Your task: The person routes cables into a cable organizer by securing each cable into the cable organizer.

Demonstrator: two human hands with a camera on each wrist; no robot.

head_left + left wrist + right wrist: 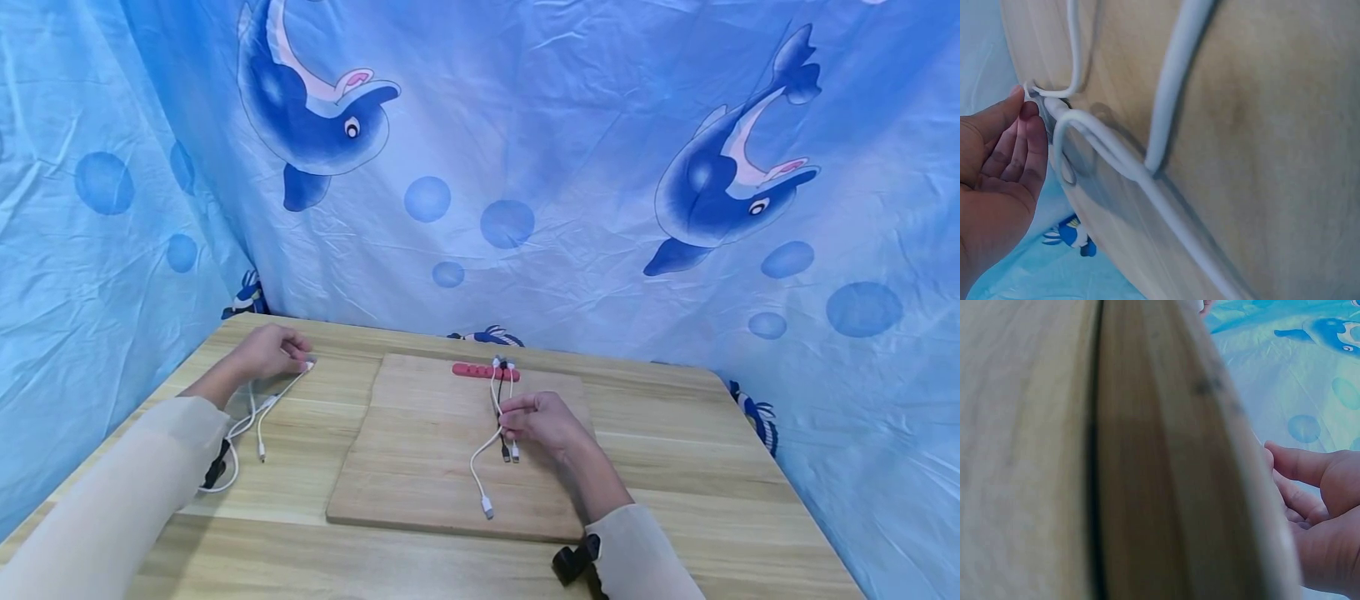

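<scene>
Left hand (pixel 273 352) pinches a white cable (pixel 288 388); right hand (pixel 542 425), a second cable (pixel 472 463); a light grip best avoids tangling.

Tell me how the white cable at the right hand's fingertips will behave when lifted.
The white cable looks floppy, since it curves loosely away from the right hand. Being thin, it is probably light. Its thicker plug may swing.

Wooden board (pixel 1147 487) blurred in right-wrist view — right hand (pixel 1341 500) partly hidden.
</scene>
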